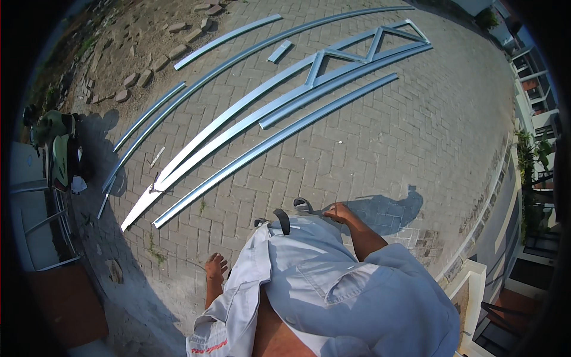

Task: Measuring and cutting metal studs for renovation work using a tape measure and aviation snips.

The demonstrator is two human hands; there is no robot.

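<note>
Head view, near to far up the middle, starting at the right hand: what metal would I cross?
Right hand → long near channel → shorter channel beside the frame → triangulated metal frame → short loose piece → long far strip.

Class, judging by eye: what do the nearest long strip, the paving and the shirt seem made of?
Nearest long strip: metal, likely galvanised steel or aluminium, given its silvery, glaring surface. Paving: probably concrete blocks, matt grey with visible joints. Shirt: cloth, matt and pale, creased with a stitched pocket; perhaps cotton, fibre unclear.
</note>
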